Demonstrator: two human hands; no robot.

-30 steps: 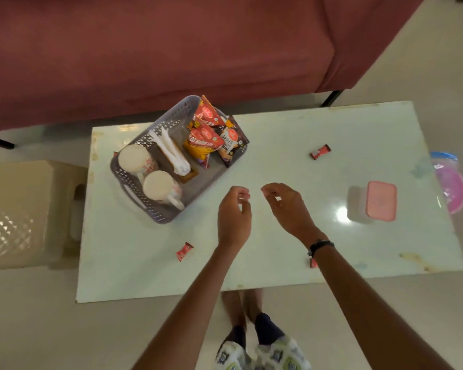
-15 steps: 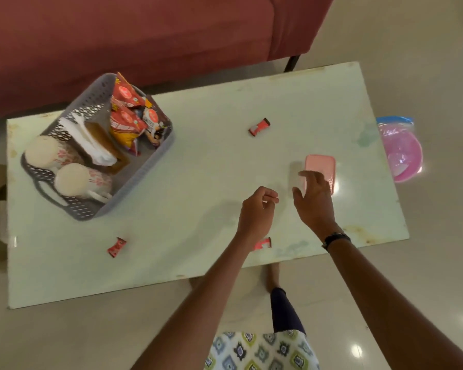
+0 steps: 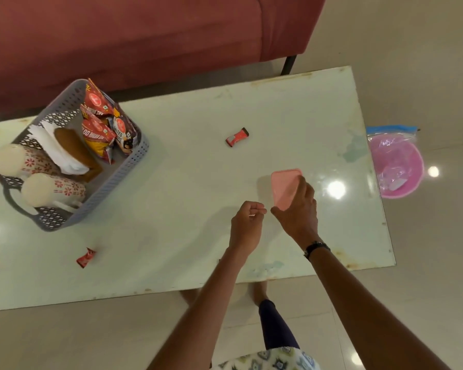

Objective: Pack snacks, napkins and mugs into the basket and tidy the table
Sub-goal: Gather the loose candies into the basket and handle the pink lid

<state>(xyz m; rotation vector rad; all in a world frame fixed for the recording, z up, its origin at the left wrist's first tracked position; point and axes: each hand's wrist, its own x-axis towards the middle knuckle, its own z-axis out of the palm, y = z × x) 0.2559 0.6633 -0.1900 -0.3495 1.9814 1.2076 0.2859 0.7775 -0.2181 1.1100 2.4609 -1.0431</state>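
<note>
A grey perforated basket [image 3: 130,166] stands at the table's left end. Inside it are two patterned mugs [image 3: 52,189], white napkins [image 3: 56,150] and red snack packets [image 3: 99,129]. My right hand [image 3: 297,209] grips a pink lidded box [image 3: 285,185] and tilts it up off the white table [image 3: 185,209]. Just left of it, my left hand [image 3: 247,222] is curled with thumb and forefinger pinched; what it pinches is too small to tell. One red candy wrapper [image 3: 237,137] lies mid-table and another [image 3: 86,257] near the front left.
A dark red sofa [image 3: 145,36] runs along the far side of the table. On the floor off the right end sits a pink bowl [image 3: 401,169] with a zip bag. My legs stand at the table's near edge.
The view swung right, so the basket shifted left in the frame. My right hand reached the pink box, closed on it and tipped it up. My left hand followed alongside, still pinched.
</note>
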